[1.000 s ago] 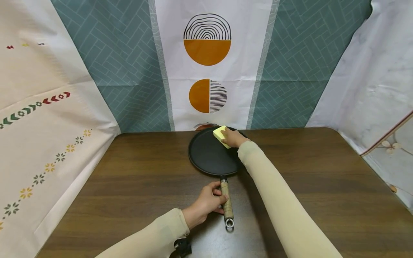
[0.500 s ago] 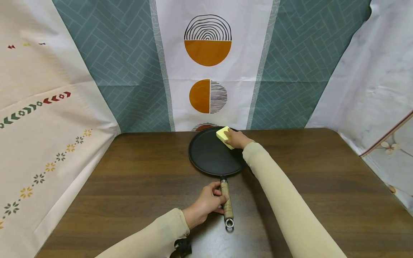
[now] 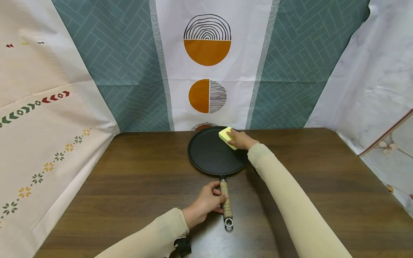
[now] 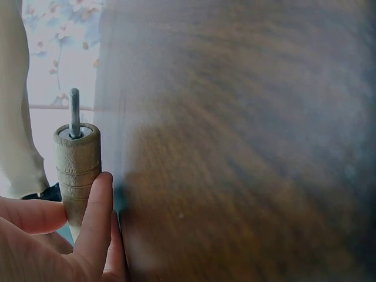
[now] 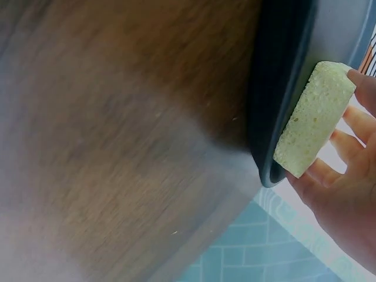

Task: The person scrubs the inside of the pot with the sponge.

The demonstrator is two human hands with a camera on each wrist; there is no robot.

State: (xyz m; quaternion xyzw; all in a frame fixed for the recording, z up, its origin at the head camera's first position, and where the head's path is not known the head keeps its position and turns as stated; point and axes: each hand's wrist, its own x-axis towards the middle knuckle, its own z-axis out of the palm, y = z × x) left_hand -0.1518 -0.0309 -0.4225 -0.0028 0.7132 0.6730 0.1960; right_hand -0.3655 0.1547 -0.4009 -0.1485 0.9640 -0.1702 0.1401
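Note:
A round black flat pan lies on the wooden table, its wooden handle pointing toward me. My left hand pinches that handle between thumb and fingers; the left wrist view shows the handle with a metal ring at its end. At the pan's upper right, my right hand grips a pale yellow sponge against the cooking surface. Close up in the right wrist view, the porous sponge sits just inside the pan's raised rim, fingers and thumb around its sides.
The brown table stretches out on both sides of the pan. A patterned cloth hangs behind the table's back edge, close to the pan. More cloths hang on the left and right.
My right hand has slid the sponge a little to the right across the pan toward its rim. The left hand and the pan have stayed in place.

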